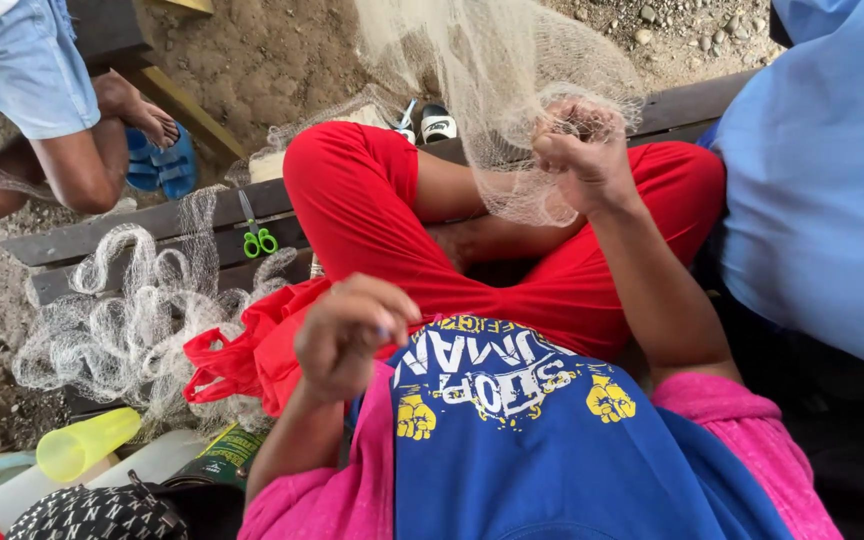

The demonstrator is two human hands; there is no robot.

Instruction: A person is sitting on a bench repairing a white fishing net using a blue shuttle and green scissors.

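A pale fishing net [497, 70] hangs from above down over my crossed legs in red trousers [372, 200]. My right hand [582, 150] is raised and closed around a bunch of that net's mesh. My left hand [347, 335] is drawn back near my chest with its fingers curled; whether it pinches a thread or tool is hidden. More of the net lies heaped [132, 320] on the wooden bench [152, 230] to my left. A red plastic bag [252, 350] sits just under my left hand.
Green-handled scissors [255, 235] lie on the bench planks. A yellow cup [82, 445], a white tube and a patterned black bag [102, 510] sit at the lower left. Another person squats at the upper left in blue sandals [162, 160]. A person in a light blue shirt [822, 180] sits close on my right.
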